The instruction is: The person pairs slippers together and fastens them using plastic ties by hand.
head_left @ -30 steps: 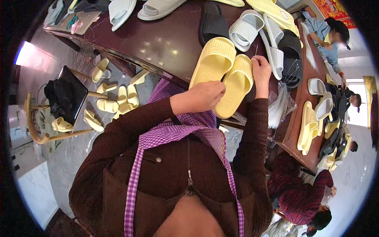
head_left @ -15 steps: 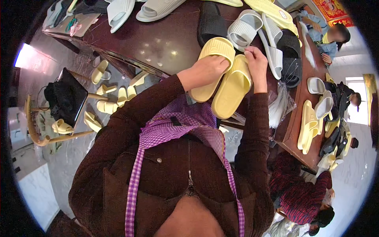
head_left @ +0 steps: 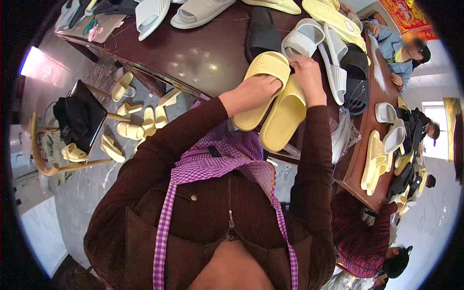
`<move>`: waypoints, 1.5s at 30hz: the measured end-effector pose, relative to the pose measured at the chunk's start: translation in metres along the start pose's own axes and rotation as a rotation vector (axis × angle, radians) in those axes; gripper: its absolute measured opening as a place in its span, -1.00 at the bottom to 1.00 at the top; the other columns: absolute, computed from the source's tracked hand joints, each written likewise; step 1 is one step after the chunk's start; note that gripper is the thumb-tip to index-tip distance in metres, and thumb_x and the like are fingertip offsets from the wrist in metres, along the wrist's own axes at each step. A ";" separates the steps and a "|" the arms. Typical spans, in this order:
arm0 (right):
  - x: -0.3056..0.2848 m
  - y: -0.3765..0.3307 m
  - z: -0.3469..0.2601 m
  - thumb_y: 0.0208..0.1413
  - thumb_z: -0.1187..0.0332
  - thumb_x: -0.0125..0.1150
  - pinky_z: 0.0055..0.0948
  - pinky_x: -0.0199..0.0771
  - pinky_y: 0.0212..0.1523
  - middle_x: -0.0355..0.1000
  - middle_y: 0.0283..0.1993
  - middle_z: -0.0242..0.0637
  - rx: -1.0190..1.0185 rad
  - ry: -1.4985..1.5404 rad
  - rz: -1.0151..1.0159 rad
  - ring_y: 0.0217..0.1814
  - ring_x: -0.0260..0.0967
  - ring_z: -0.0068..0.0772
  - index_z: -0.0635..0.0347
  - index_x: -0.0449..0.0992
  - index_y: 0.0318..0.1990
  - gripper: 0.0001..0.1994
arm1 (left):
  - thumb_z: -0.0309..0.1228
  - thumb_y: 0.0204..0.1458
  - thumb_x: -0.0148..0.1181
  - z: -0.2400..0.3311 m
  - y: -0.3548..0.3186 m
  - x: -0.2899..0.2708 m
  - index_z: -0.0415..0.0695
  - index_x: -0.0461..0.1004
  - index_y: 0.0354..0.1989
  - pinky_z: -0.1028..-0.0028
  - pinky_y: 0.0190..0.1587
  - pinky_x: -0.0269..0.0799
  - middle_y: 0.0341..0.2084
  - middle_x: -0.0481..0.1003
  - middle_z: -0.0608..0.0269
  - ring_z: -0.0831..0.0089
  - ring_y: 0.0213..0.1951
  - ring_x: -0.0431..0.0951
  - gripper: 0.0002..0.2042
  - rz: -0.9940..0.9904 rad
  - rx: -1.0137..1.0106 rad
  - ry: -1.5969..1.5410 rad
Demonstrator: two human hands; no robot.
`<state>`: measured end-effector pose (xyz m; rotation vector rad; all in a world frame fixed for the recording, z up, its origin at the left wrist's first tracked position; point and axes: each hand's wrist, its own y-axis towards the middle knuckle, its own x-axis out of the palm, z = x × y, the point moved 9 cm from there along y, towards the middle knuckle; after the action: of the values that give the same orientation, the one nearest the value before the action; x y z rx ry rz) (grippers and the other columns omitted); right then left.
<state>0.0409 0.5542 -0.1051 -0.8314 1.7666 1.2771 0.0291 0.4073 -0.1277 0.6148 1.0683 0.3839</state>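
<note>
A pair of yellow slide slippers is held side by side over the near edge of the dark table. My left hand (head_left: 253, 92) has its fingers tucked under the strap of the left yellow slipper (head_left: 267, 64) and grips it. The right yellow slipper (head_left: 282, 121) lies against it, its sole slanting toward me. At the toe end, between the two straps, my right hand (head_left: 309, 79) pinches with thumb and forefinger. What sits in that pinch is too small to make out. The right hand covers part of the right slipper's strap.
Grey slippers (head_left: 302, 38), a black slipper (head_left: 261, 34) and more yellow ones lie across the dark table (head_left: 193, 53). A bundle of thin clear strands (head_left: 342, 137) hangs at the table's edge. Yellow slippers (head_left: 130, 129) lie on the floor by a chair (head_left: 87, 116). Other people sit right.
My right hand has shifted slightly left and in closer to the straps, now covering more of the right slipper's toe. My left hand keeps its grip.
</note>
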 end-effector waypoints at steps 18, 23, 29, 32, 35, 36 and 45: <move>-0.027 -0.036 0.000 -0.01 0.59 0.14 -0.52 0.40 -0.23 0.46 -0.39 -0.27 0.252 0.650 0.451 -0.35 0.38 -0.48 0.27 0.50 -0.31 -0.90 | -0.42 0.02 0.08 -0.061 0.060 0.018 -0.33 0.45 -0.25 0.62 -0.51 0.25 -0.50 0.44 0.28 0.66 -0.54 0.37 -0.78 -0.036 -0.667 -0.933; -0.019 -0.041 0.006 0.04 0.57 0.13 -0.58 0.36 -0.20 0.45 -0.36 -0.35 0.374 0.831 0.455 -0.30 0.33 -0.62 0.31 0.50 -0.30 -0.93 | -0.43 0.01 0.08 -0.074 0.054 0.026 -0.31 0.45 -0.33 0.61 -0.55 0.21 -0.54 0.42 0.30 0.66 -0.57 0.34 -0.83 0.075 -0.685 -0.907; -0.015 -0.053 0.012 0.08 0.54 0.11 -0.60 0.34 -0.17 0.44 -0.32 -0.36 0.467 0.983 0.524 -0.23 0.31 -0.63 0.32 0.50 -0.30 -0.93 | -0.43 0.03 0.06 -0.076 0.047 0.029 -0.23 0.41 -0.34 0.65 -0.63 0.10 -0.57 0.38 0.34 0.70 -0.65 0.23 -0.88 0.165 -0.732 -1.196; -0.021 -0.053 0.005 0.06 0.52 0.12 -0.56 0.34 -0.19 0.44 -0.34 -0.35 0.429 0.890 0.548 -0.26 0.32 -0.57 0.29 0.51 -0.31 -0.93 | -0.44 0.04 0.05 -0.070 0.047 0.028 -0.21 0.39 -0.33 0.67 -0.64 0.08 -0.57 0.37 0.36 0.72 -0.66 0.20 -0.90 0.156 -0.753 -1.306; -0.034 -0.052 -0.010 0.06 0.50 0.14 -0.54 0.33 -0.23 0.45 -0.35 -0.35 0.341 0.672 0.560 -0.31 0.33 -0.54 0.27 0.51 -0.31 -0.93 | -0.46 0.05 0.04 -0.066 0.048 0.027 -0.20 0.38 -0.32 0.68 -0.64 0.06 -0.58 0.35 0.37 0.73 -0.67 0.18 -0.91 0.177 -0.745 -1.371; -0.042 -0.051 -0.020 0.06 0.48 0.15 -0.55 0.32 -0.26 0.45 -0.34 -0.35 0.274 0.498 0.559 -0.33 0.33 -0.53 0.26 0.51 -0.30 -0.92 | -0.46 0.05 0.04 -0.067 0.047 0.026 -0.20 0.38 -0.32 0.68 -0.64 0.06 -0.58 0.35 0.38 0.73 -0.67 0.19 -0.91 0.184 -0.745 -1.372; -0.054 -0.051 -0.041 -0.10 0.46 0.21 -0.37 0.23 -0.24 0.42 -0.52 -0.33 0.166 0.255 0.590 -0.43 0.30 -0.34 0.18 0.53 -0.46 -0.97 | -0.49 0.04 0.05 -0.068 0.046 0.024 -0.21 0.39 -0.32 0.68 -0.63 0.07 -0.60 0.32 0.41 0.74 -0.65 0.19 -0.92 0.249 -0.745 -1.409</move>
<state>0.1009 0.5041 -0.0729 -0.3962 2.4018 1.4008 -0.0218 0.4750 -0.1384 0.2042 -0.5116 0.4042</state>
